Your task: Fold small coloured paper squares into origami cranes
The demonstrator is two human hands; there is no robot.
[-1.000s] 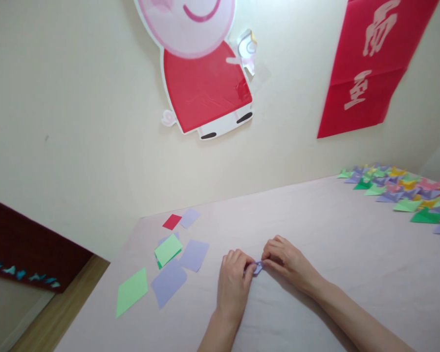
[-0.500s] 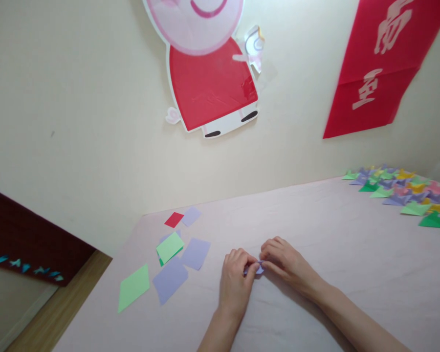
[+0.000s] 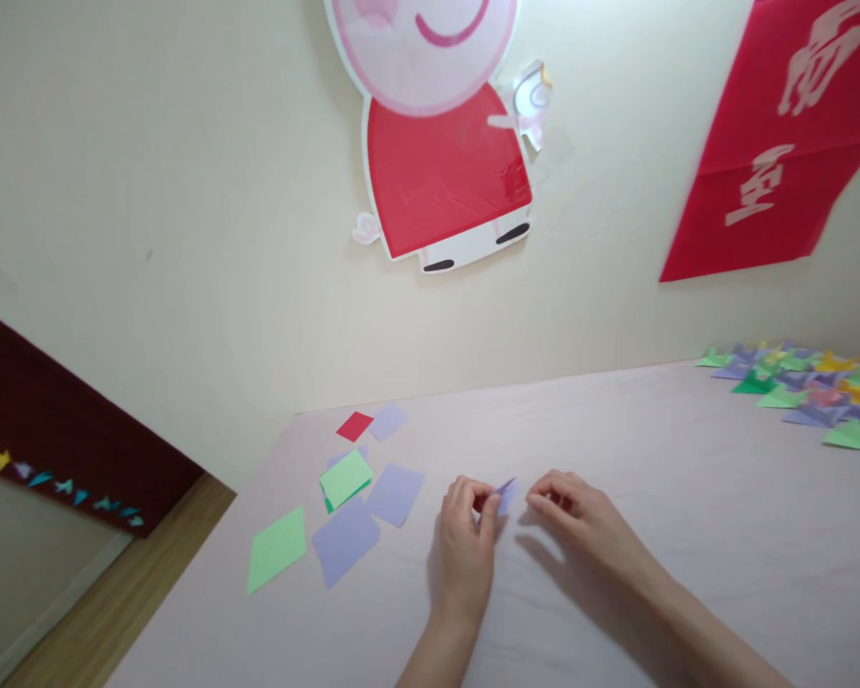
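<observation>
My left hand (image 3: 465,545) pinches a small folded lilac paper piece (image 3: 505,494) and holds it just above the pale pink tabletop (image 3: 616,592). A short way right of the piece, my right hand (image 3: 580,516) has its fingers curled and nothing visible in them. Loose paper squares lie left of my hands: lilac sheets (image 3: 344,542), a green sheet (image 3: 277,548), a green one on a small stack (image 3: 346,477) and a red one (image 3: 354,425).
Several folded paper shapes in many colours (image 3: 809,397) crowd the far right of the table. The table meets a cream wall carrying a cartoon pig cutout (image 3: 444,143) and a red banner (image 3: 781,182). At left, the table edge drops to a wooden floor (image 3: 115,592).
My right hand has let go of the lilac piece and moved slightly right. My left hand has lifted the piece. The view has shifted left.
</observation>
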